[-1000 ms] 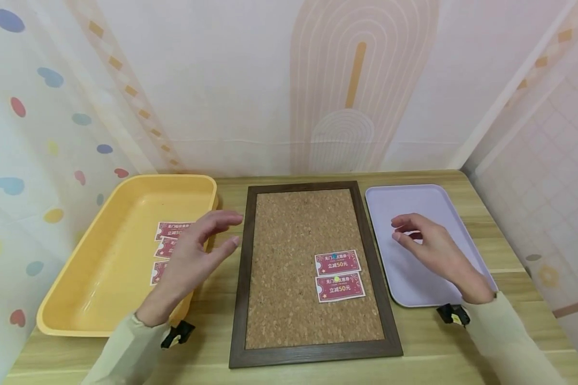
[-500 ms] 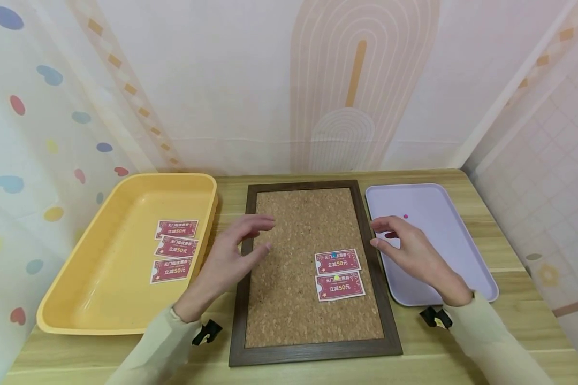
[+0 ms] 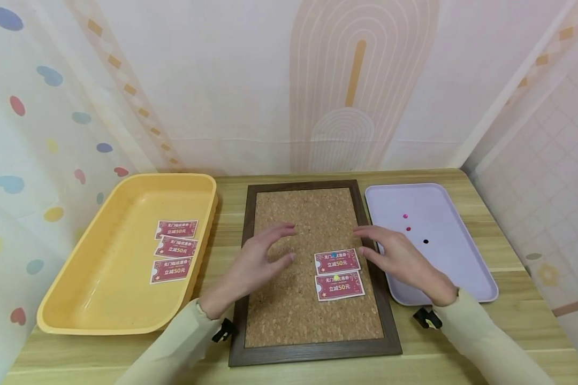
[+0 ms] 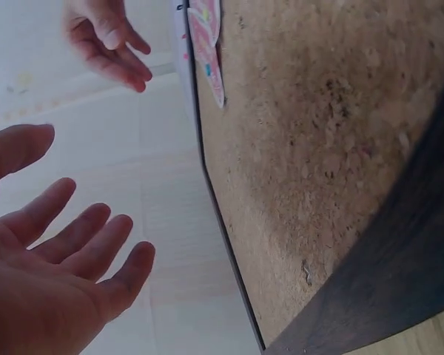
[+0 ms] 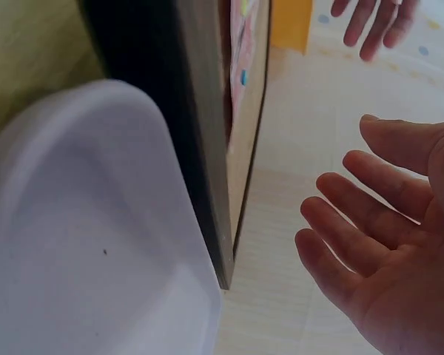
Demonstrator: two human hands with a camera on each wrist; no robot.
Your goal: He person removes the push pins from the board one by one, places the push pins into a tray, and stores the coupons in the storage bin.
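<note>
My left hand (image 3: 255, 262) hovers over the left half of a dark-framed cork board (image 3: 289, 315), its fingers relaxed and holding nothing. Above the board's right edge hangs my right hand (image 3: 407, 262), also holding nothing, with thumb and fingers apart in the right wrist view. Two red-and-white coupons lie one above the other on the board's right side: an upper coupon (image 3: 349, 262) with a blue push pin (image 3: 334, 255) and a lower coupon (image 3: 347, 290) with a yellow push pin (image 3: 336, 277). Neither hand touches the board or coupons.
Left of the board stands a yellow basin (image 3: 101, 299) with a column of three similar coupons (image 3: 170, 270). A lilac tray (image 3: 453, 278) on the right holds two small pink pieces (image 3: 405, 216) and a black one (image 3: 426, 241). A patterned curtain (image 3: 231, 96) hangs behind the wooden table.
My left hand has moved right from beside the basin to over the board. My right hand has moved left from over the tray, uncovering the small pieces there. Board and coupons stay put.
</note>
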